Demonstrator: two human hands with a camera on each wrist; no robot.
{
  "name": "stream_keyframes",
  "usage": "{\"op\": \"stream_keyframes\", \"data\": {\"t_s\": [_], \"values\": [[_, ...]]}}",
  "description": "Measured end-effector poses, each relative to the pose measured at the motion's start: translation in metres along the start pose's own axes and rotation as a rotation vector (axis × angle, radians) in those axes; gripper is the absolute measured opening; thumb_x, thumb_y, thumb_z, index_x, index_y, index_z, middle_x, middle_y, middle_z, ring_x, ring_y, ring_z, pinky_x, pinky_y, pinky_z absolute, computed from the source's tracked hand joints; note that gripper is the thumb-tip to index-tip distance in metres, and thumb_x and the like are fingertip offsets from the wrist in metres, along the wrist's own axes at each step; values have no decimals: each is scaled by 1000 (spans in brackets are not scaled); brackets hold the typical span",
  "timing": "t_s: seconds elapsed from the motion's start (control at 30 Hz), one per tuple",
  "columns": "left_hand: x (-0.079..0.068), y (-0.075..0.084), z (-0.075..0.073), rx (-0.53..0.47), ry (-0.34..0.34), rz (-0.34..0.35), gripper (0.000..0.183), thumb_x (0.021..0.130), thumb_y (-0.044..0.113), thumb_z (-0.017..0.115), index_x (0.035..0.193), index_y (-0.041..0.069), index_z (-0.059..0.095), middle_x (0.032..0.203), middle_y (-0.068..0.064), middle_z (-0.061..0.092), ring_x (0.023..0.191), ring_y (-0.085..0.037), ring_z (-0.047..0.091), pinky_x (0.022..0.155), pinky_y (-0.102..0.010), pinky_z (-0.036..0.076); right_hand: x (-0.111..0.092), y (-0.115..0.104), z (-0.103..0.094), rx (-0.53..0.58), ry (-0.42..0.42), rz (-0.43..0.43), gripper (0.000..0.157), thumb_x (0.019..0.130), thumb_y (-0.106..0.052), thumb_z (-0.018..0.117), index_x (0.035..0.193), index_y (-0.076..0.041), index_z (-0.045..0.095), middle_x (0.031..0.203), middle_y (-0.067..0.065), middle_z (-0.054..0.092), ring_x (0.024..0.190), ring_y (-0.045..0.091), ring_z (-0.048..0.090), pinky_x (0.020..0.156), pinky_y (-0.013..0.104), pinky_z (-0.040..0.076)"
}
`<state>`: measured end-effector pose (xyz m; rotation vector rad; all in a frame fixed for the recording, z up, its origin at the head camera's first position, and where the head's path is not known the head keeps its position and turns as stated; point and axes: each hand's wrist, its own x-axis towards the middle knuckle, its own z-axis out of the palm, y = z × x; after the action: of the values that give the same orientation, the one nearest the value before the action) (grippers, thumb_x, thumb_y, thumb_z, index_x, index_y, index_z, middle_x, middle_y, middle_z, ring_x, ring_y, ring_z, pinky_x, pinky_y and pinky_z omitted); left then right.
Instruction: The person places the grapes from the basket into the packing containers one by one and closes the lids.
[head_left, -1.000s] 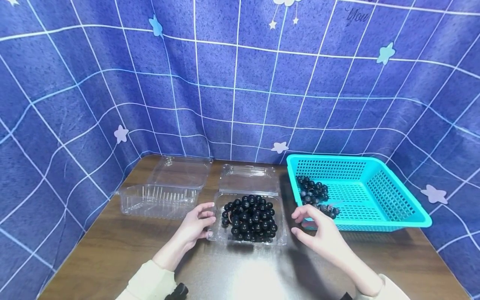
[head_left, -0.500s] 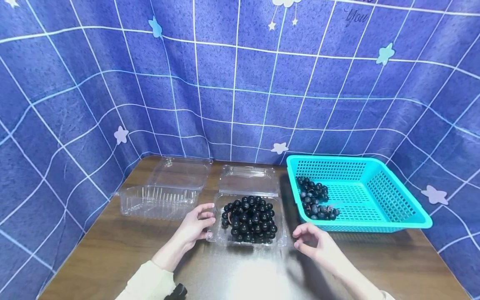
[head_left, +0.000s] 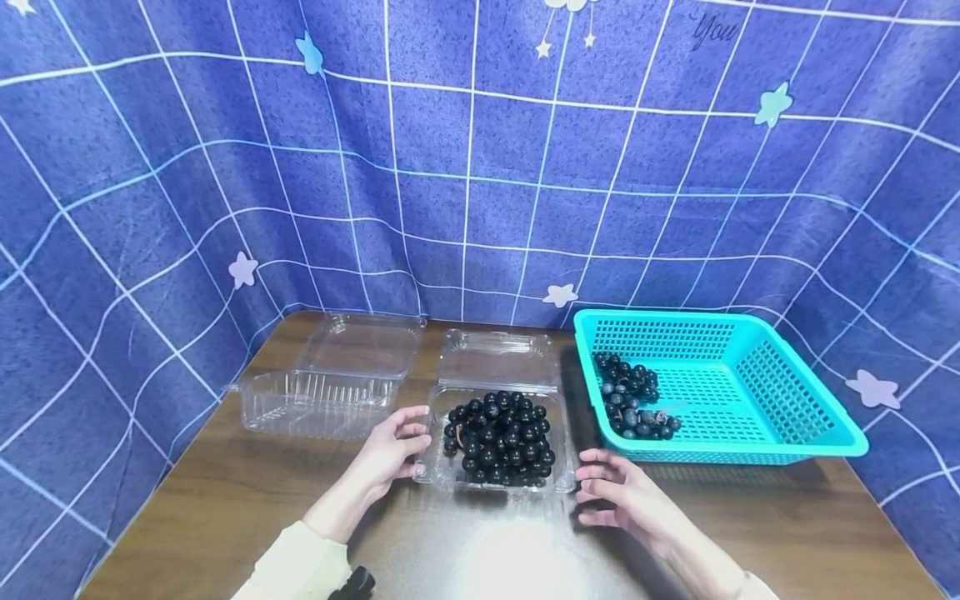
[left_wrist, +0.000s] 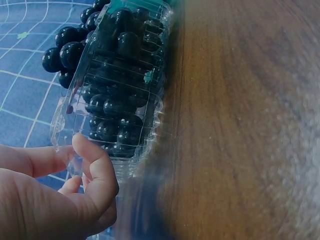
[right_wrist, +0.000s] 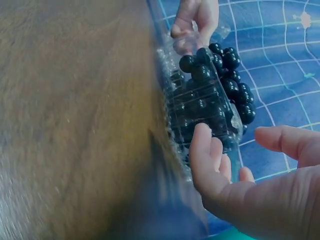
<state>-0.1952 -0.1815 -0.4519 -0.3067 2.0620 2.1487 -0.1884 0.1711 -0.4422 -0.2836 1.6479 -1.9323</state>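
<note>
A bunch of dark grapes (head_left: pixel 501 437) fills the base of a clear plastic clamshell container (head_left: pixel 561 421) on the wooden table, its lid (head_left: pixel 495 358) folded back behind it. My left hand (head_left: pixel 392 450) pinches the container's left rim between thumb and fingers, as the left wrist view also shows. On the other side, my right hand (head_left: pixel 626 496) has its fingers spread loosely at the right wall, thumb apart and nothing gripped. In the right wrist view the fingertips (right_wrist: pixel 201 131) of that hand overlap the container's side.
At the back right stands a turquoise plastic basket (head_left: pixel 787 448) with more dark grapes (head_left: pixel 630 408) along its left side. A second clear clamshell (head_left: pixel 315 404) lies open at the left. Blue patterned cloth (head_left: pixel 480 183) surrounds the wooden table (head_left: pixel 420 542).
My right hand has come down from beside the basket's front corner and moved left to the container's right side, its fingers spreading. The left hand and the grapes stay put.
</note>
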Motion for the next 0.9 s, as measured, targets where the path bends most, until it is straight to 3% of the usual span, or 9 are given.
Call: {"op": "stream_keyframes", "data": {"t_s": [0.17,0.3,0.47,0.9], "values": [[1,-1,0,-2,4,-1,53,88,-5,55,138,5,42,121,-22,44,89,-19,49,57,-24,51,7,5,0,128,-62,21,53,90,0,49,135,-2,20,106,2,57,94,20,60,90,47,50],[2,-2,0,-2,10,-3,53,87,-5,55,137,6,42,120,-22,45,87,-18,50,56,-24,51,13,6,3,176,-44,46,59,88,2,49,137,-2,16,102,2,57,91,18,59,93,47,49],[2,-1,1,-6,3,3,52,88,-5,55,137,5,42,119,-21,44,85,-16,49,55,-23,50,20,6,5,173,-8,70,64,86,1,52,140,2,16,96,-1,56,87,16,57,91,43,51],[0,-3,0,-9,7,8,51,88,-5,55,136,5,43,118,-21,44,84,-17,50,54,-23,50,30,7,11,149,38,42,53,82,6,53,126,-2,24,81,-2,57,78,12,57,78,30,55]]}}
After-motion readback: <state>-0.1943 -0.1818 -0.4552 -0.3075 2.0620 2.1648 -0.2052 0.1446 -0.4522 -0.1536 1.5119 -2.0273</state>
